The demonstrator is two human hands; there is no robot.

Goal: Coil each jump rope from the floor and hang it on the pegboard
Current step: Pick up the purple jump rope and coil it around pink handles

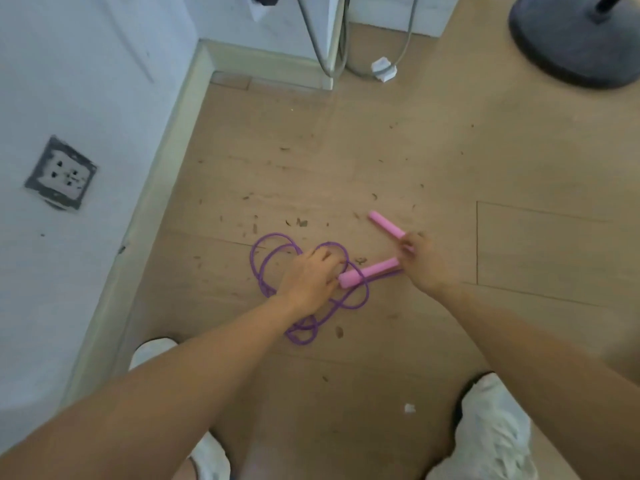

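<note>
- The jump rope point(277, 258) lies on the wooden floor point(381, 150), about midway across it and somewhat nearer the left edge, where the skirting board point(152, 209) runs.
- Its purple cord point(258, 271) sprawls in several loose, overlapping loops that are not gathered into a coil.
- The left hand point(311, 275) is down on the loops with its knuckles up and its fingers bent over the cord. Whether they actually grip it cannot be told, since the back of the hand hides them.
- The right hand point(424, 261) is clamped on the near end of the far handle point(386, 225), a pink tube that angles away toward the far left.
- The near handle point(369, 271), also pink, lies between the two hands. Its right end reaches the right hand and its left end is just beside the left hand's fingers.
- Dark flecks of debris are scattered over the floor around the rope, and a small white scrap point(409, 407) lies near the right shoe point(491, 427).
- The left shoe point(152, 351) stands close to the skirting board.
- A wall socket point(60, 173) sits in the white wall point(86, 81) on the left.
- At the far edge, grey cables point(318, 46) hang down beside a white plug point(383, 69), and a dark round stand base point(575, 39) fills the far right corner.
</note>
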